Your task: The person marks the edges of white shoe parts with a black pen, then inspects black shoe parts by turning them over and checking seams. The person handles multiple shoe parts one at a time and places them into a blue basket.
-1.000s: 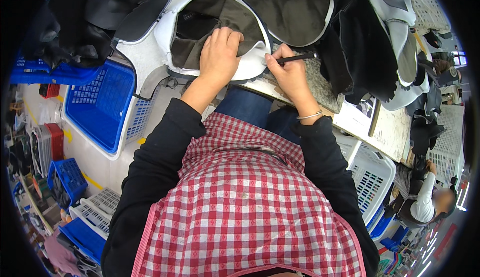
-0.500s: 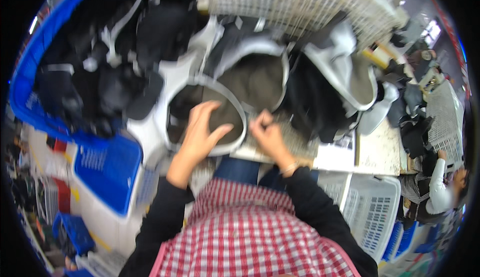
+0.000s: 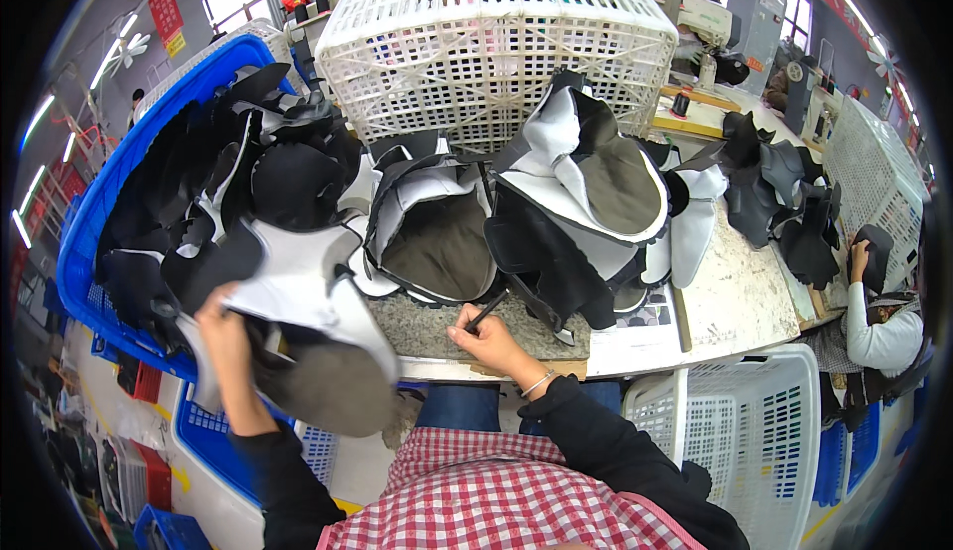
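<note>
My left hand grips the edge of a shoe upper with white lining and a grey-brown part. This upper is tilted and slightly blurred, hanging by the table's front edge beside the blue basket. In my right hand is a thin black pen-like stick, its tip pointing up and away over the grey work surface. Just beyond lies another upper, open side toward me. To its right, a pile of uppers in black, white and grey-brown leans together.
A large blue basket full of black pieces stands at left. Behind the uppers is a white mesh basket. An empty-looking white basket sits below the table at right. A co-worker's hand holds a dark piece at far right.
My left hand, spread over the upper before, now grips it and has moved left with it. The black stick now shows in my right hand. The view has tipped upward.
</note>
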Tool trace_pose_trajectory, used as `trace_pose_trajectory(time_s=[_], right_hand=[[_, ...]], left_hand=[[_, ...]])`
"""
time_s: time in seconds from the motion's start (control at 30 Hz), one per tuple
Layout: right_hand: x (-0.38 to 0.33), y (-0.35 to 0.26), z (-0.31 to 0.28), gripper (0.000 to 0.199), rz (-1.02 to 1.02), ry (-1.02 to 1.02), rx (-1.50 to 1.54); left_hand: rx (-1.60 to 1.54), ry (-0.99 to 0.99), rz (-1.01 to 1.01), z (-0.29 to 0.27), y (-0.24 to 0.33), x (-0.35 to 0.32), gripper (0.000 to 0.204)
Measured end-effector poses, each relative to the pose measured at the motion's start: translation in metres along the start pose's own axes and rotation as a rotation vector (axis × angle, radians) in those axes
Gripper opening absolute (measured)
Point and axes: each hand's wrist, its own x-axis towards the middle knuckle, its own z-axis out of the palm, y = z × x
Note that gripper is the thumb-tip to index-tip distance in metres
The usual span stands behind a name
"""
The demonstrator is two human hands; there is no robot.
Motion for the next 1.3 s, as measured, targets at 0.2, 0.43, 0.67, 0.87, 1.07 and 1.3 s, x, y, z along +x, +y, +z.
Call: trace_pose_trajectory(time_s=[0.2,0.43,0.67,0.87,1.07,1.3], right_hand=[[-0.002,-0.004,-0.002,0.025,-0.036,-0.016,-0.027],[-0.001,-0.007,0.001,0.022,-0.011,0.041,-0.003],[-0.004,-0.008,0.000,0.020,-0.009,-0.002,0.005],[-0.001,-0.009,0.002,0.024,0.072,-0.020,-0.008],[0.001,-0.010,0.002,0.017,-0.044,0.009,-0.132],[-0.004,-0.008,0.003,0.026,0.044,0.034,-0.138]], left_hand=[[-0.234,0.326,0.168,-0.027,0.117,0.157,0.041],[0.420,-0.400,0.413,0.219,0.236,0.155,0.051],[-0.202,-0.318,0.582,0.232,0.160,0.053,0.058],[0.390,0.470,0.519,0.027,0.057,0.063,0.045],[0.934,0.462,0.499,-0.166,-0.090,0.122,0.070],[-0.052,-0.359,-0.433,-0.258,-0.225,0.208,0.099]])
